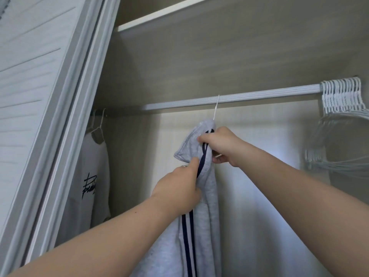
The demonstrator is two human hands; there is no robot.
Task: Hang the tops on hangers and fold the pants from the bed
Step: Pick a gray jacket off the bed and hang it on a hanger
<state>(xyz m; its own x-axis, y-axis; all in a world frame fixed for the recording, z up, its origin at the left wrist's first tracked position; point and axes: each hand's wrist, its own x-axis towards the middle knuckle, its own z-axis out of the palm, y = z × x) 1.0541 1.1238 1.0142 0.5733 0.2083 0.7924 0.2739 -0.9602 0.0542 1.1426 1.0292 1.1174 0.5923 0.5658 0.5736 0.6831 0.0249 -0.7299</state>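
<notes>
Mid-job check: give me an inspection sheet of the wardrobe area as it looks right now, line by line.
Surface: no bed or table in view; work is at the ribbed silver wardrobe rail.
Job's things: grey top with navy stripes on a white wire hanger whose hook is over the rail; white T-shirt with black script print hangs at far left; bundle of empty white hangers at the rail's right end.
Clutter: nothing seen.
Grippers: left hand grips the grey top beside the stripes; right hand pinches it near the collar.
Cables: nothing seen.
Surroundings: white louvred sliding door at left, white shelf above.
</notes>
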